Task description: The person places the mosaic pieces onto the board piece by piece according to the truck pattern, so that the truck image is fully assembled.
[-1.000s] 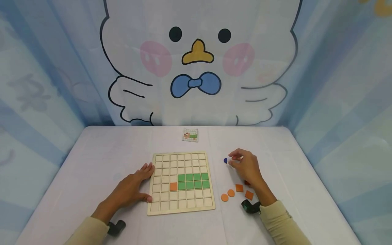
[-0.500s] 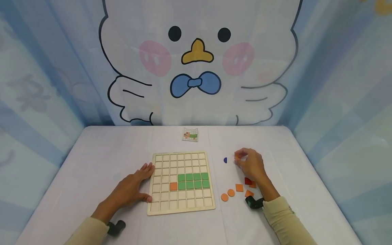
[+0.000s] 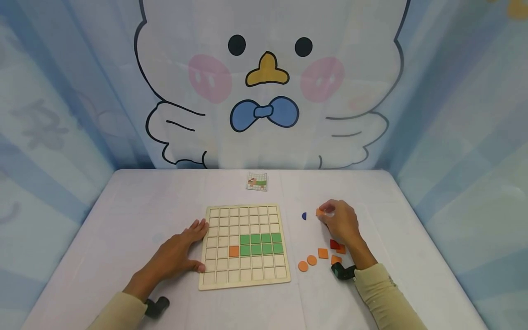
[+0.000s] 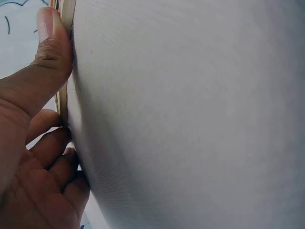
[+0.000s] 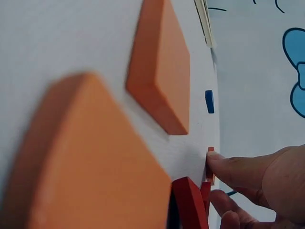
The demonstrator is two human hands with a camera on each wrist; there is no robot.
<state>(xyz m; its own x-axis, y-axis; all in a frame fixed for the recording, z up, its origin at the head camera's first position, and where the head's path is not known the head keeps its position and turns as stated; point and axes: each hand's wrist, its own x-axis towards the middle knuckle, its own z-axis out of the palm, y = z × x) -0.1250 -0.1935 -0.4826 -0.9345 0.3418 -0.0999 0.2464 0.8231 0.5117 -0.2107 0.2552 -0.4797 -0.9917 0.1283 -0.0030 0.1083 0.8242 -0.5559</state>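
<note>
My left hand (image 3: 177, 254) rests against the left edge of a wooden grid board (image 3: 216, 277), fingers and thumb spread along it. In the left wrist view the thumb (image 4: 50, 52) lies on the board's edge. Green square tiles (image 3: 255, 244) fill part of two rows, with one orange square tile (image 3: 233, 251) on their left. My right hand (image 3: 340, 223) pinches another orange tile (image 3: 319, 212) at the table surface, right of a blue half-round piece (image 3: 304, 216). In the right wrist view the thumb touches that orange tile (image 5: 210, 167); its full shape is partly hidden.
Near the right forearm lie orange squares (image 3: 323, 253), red pieces (image 3: 334, 244) and two orange discs (image 3: 307, 263). A small picture card (image 3: 257, 182) lies beyond the board. Printed curtains surround the white table (image 3: 165, 197).
My right hand has moved slightly right, away from the blue half-round piece, and now holds an orange tile. The red pieces under the wrist have come into fuller view. The left hand stays put.
</note>
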